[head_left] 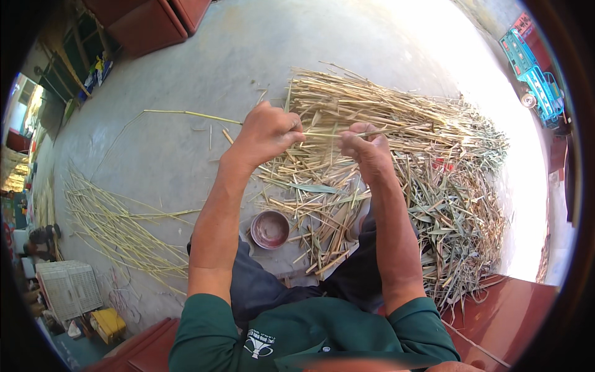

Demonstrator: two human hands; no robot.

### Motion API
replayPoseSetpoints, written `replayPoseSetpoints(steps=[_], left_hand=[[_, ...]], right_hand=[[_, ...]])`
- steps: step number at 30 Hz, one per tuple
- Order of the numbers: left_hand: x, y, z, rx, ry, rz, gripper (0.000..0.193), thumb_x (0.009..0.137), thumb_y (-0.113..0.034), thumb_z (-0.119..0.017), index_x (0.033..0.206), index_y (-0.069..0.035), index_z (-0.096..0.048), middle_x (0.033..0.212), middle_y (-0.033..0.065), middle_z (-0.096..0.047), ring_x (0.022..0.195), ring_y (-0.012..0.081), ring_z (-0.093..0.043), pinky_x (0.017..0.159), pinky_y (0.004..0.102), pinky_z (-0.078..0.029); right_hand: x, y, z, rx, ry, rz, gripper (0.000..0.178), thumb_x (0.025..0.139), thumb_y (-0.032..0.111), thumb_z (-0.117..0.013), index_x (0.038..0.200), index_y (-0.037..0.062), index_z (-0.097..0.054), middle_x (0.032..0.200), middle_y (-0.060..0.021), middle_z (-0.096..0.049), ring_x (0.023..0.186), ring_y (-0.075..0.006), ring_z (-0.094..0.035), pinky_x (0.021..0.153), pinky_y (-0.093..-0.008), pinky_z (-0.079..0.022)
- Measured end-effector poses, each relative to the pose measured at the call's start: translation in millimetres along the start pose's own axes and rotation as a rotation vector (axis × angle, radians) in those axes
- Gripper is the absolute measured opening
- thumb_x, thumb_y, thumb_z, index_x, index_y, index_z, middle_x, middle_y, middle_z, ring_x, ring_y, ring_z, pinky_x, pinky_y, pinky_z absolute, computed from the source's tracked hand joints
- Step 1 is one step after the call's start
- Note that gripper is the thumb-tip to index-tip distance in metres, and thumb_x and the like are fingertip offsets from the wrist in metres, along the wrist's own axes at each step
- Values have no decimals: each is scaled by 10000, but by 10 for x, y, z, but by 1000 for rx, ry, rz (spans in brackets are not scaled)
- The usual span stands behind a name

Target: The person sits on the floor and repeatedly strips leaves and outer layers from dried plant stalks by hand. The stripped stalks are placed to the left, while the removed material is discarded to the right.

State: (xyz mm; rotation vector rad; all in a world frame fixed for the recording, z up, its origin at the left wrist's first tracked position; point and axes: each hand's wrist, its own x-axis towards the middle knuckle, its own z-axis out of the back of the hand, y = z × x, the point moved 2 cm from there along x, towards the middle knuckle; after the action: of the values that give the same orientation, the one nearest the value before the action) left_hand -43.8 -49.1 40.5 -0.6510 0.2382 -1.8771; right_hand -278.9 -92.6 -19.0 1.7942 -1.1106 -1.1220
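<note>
My left hand [268,131] and my right hand [364,147] are both closed on one long thin yellow reed stalk [186,113], held level in front of me. The stalk runs from far out on the left, through both fists, into the heap on the right. Below and behind the hands lies a big pile of dry reed stalks and leaves [427,161] on the concrete floor. A small round metal bowl [269,229] sits on the floor between my knees.
A fan of stripped stalks [118,226] lies on the floor to my left. Red-brown wooden panels [149,22] stand at the back and at the lower right. A white crate [68,288] and a yellow box [108,323] sit lower left. A blue vehicle [534,74] stands far right.
</note>
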Motion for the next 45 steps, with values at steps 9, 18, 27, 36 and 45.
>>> replayPoseSetpoints(steps=[9,18,27,36,45], left_hand=[[-29,-139,-222,371,-35,-209,190,734,-159,-743,645,-113,-582,624,73,-602,689,280,-616,711,398,-418],[-226,-135,-118,463,-84,-224,116,658,-74,-667,636,-139,-574,591,32,-583,662,250,-609,716,389,-418],[-539,-10,17,268,-90,-12,170,701,-205,-781,648,-144,-631,613,62,-636,691,280,-656,745,402,-430],[-800,3,360,62,-23,-69,145,788,-245,-769,752,-144,-672,716,7,-646,733,215,-614,717,374,-391],[-917,-331,500,407,187,-165,207,735,-168,-739,675,-106,-552,640,72,-585,668,297,-569,703,396,-408]], right_hand=[[56,-156,20,-616,-69,408,196,837,0,-696,1001,-15,-592,887,-74,-668,764,-129,-657,676,-264,-546],[23,-101,123,-304,195,82,145,915,74,-684,1042,25,-635,908,-58,-670,799,-141,-669,685,-255,-542],[80,-331,-57,54,227,-141,142,867,-18,-677,993,35,-640,842,-50,-652,703,-140,-631,624,-235,-526],[-119,-427,-380,348,680,-161,168,845,1,-715,989,43,-639,810,-45,-661,665,-140,-635,592,-247,-514],[-218,-470,-511,-1004,343,517,121,812,42,-662,930,56,-687,848,-93,-705,788,-176,-677,700,-300,-527]])
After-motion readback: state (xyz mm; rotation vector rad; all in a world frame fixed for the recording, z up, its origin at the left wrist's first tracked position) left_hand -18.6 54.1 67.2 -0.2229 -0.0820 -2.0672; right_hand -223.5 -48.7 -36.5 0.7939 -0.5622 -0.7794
